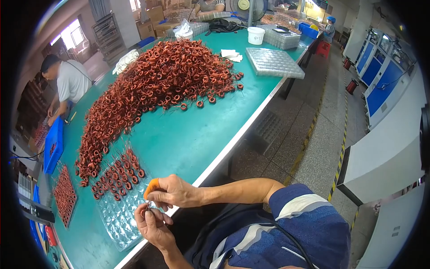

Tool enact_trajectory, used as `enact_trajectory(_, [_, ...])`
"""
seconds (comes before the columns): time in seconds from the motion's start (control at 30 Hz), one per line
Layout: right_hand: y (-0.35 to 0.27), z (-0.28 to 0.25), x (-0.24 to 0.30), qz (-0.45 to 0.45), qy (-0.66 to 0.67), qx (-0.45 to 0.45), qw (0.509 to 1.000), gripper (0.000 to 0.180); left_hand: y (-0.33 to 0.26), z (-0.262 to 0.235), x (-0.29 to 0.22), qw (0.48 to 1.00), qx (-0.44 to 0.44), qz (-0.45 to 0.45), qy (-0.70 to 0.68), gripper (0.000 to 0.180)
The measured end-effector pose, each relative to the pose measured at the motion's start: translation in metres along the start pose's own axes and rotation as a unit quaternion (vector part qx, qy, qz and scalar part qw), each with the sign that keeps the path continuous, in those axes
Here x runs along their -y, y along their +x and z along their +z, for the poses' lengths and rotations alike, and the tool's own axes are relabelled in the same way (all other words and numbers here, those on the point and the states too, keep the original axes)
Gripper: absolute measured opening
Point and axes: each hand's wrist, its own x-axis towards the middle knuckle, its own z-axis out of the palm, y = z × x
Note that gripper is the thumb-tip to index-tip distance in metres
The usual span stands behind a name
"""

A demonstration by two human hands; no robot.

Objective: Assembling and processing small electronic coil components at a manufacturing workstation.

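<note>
While both hands are meeting at table edge, right hand (pixel 174 192), orange-capped fingertip, and left hand (pixel 152 224) are pinching one small copper-wound ring coil (pixel 145 210) between them. Judged step: lead inspection. Next: seating into clear plastic blister tray (pixel 117 224) just beyond knuckles, needing empty pocket.

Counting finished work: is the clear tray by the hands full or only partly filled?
Partly filled: copper coils occupy only the far end of the clear tray; its nearer pockets look empty.
</note>
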Motion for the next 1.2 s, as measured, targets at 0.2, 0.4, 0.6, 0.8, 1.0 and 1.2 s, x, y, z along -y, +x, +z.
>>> enact_trajectory(0.2, [0.007,0.007,-0.022,0.117,0.067,-0.018,0.991,0.028,0.000,-0.019,-0.014,0.974,-0.034,0.098,0.201,0.021])
enact_trajectory(0.4, [-0.003,-0.004,-0.011,0.101,0.074,-0.033,0.992,0.021,0.023,-0.001,-0.016,0.911,0.097,0.090,0.390,0.021])
enact_trajectory(0.6, [-0.005,0.002,-0.015,0.140,0.113,0.051,0.982,0.022,0.017,-0.023,-0.036,0.840,0.159,0.159,0.494,0.020])
enact_trajectory(0.8, [-0.012,0.003,-0.009,0.163,0.168,0.063,0.970,0.024,0.017,-0.022,-0.053,0.791,0.222,0.160,0.547,0.023])
enact_trajectory(1.0, [-0.007,-0.004,-0.012,0.234,0.174,0.056,0.955,0.024,0.016,-0.023,-0.065,0.778,0.311,0.092,0.538,0.023])
enact_trajectory(1.2, [-0.003,-0.006,-0.011,0.293,0.182,0.083,0.935,0.022,0.017,-0.032,-0.067,0.679,0.371,0.199,0.601,0.026])
